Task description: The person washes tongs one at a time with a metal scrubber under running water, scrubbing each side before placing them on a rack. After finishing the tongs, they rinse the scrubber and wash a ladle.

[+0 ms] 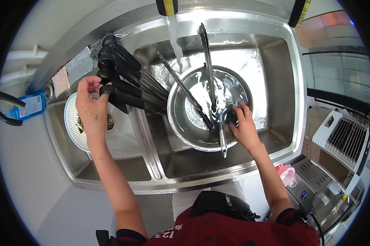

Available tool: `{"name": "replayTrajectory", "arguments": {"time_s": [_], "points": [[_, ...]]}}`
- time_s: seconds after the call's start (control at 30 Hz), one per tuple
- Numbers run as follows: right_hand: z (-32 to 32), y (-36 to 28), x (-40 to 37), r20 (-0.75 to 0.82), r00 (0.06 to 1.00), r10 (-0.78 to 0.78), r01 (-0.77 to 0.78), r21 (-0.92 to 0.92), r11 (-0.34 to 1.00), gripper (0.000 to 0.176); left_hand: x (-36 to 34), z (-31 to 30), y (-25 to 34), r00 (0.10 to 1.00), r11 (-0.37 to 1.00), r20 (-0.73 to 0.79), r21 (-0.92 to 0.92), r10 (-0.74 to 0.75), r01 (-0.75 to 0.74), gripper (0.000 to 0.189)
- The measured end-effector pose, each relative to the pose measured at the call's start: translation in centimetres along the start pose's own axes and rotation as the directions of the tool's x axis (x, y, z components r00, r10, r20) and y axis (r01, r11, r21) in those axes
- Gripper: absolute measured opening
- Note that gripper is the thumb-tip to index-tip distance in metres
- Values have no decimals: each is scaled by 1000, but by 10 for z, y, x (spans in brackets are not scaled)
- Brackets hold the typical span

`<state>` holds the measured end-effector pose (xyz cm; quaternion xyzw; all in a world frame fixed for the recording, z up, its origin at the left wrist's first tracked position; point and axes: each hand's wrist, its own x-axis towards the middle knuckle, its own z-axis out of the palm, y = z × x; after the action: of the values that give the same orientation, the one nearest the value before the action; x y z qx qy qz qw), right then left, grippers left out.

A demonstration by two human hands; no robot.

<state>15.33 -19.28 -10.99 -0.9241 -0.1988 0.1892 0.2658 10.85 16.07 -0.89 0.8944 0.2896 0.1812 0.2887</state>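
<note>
My left hand (90, 107) grips the black handles of a bunch of long utensils (123, 84) that lie across the divider between the two sink basins. My right hand (243, 123) reaches into a round steel bowl (181, 123) in the right basin and is closed on a dark scrubber pressed against a metal utensil (222, 141). Long metal tongs (207, 61) and another long utensil (181, 86) lean in the bowl. Water (174, 35) runs from the tap into the bowl.
A double steel sink (291, 135) fills the view. A white plastic strainer (72, 123) sits in the left basin. Sponges (79, 63) lie on the back ledge, a blue packet (31, 105) at far left. Racks and equipment (341, 139) stand at right.
</note>
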Motion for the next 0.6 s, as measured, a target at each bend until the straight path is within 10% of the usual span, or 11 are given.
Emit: {"name": "replayTrajectory", "arguments": {"time_s": [0.17, 0.23, 0.27, 0.33, 0.37, 0.4, 0.47, 0.53, 0.6], "points": [[22, 8, 24, 226, 973, 38, 50, -371, 927, 60, -23, -16, 29, 999, 999, 46, 42, 12, -14, 28], [14, 3, 31, 233, 972, 37, 62, -403, 913, 52, -44, -19, 40, 936, 959, -209, 59, 284, -278, 27], [3, -2, 32, 234, 972, 38, 63, -408, 911, 52, -62, -12, 37, 965, 953, -174, -197, 196, -229, 26], [-16, -7, 29, 74, 995, 61, -54, -92, 994, 50, -96, 24, 38, 999, 784, 37, -620, -17, 37, 26], [-28, -7, 27, 70, 996, 63, -60, -45, 997, 56, -111, 47, 44, 897, 597, 327, -670, -296, 441, 29], [-35, -8, 25, 69, 995, 65, -61, -52, 997, 56, -132, 87, 30, 895, 576, 378, -687, -239, 444, 36], [-47, -10, 19, 35, 991, 128, -127, 534, 836, 67, -169, 148, 22, 792, 634, 497, -494, -356, 595, 52], [-51, -13, 12, 73, 982, 176, -184, 595, 782, 75, -175, 183, 24, 789, 702, 504, -415, -352, 579, 49], [-50, -18, 6, 227, 947, 227, -287, 915, 283, 77, -165, 185, 34, 775, 789, 551, -307, -309, 532, 37]]}}
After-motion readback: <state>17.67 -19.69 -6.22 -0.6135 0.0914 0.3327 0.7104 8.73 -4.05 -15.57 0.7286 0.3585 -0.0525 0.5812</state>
